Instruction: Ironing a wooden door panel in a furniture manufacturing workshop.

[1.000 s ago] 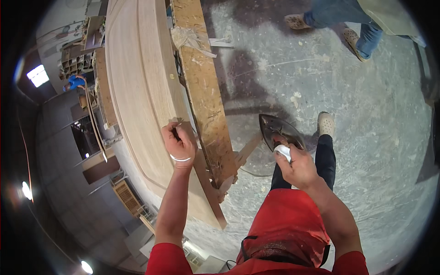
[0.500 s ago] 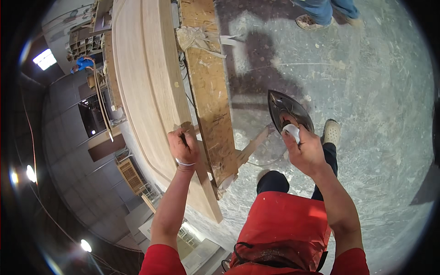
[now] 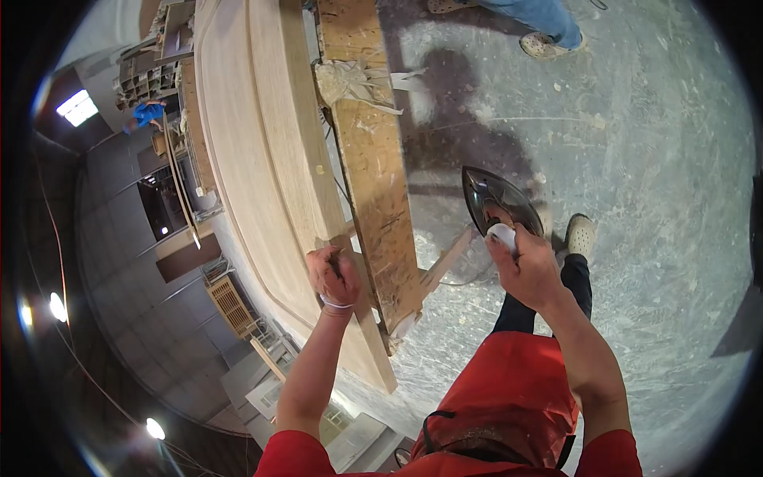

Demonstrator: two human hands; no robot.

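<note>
My left hand (image 3: 334, 274) is closed on the near edge of a long pale wooden panel (image 3: 262, 151) that stands on its side, fingers wrapped round a thin strip of edging there. My right hand (image 3: 526, 266) grips the white handle of a clothes iron (image 3: 497, 203), held in the air with its shiny metal soleplate turned up toward the camera. The iron is to the right of the panel, apart from it, above the floor.
A rough, glue-stained wooden trestle beam (image 3: 373, 167) runs alongside the panel. The dusty concrete floor (image 3: 636, 159) spreads to the right, where another person's legs and shoes (image 3: 548, 24) stand at the top. Shelving and boards (image 3: 159, 63) crowd the left side.
My right hand has lifted the iron up and farther from the panel, its soleplate turning more toward the camera. My left hand has stayed on the panel's edge.
</note>
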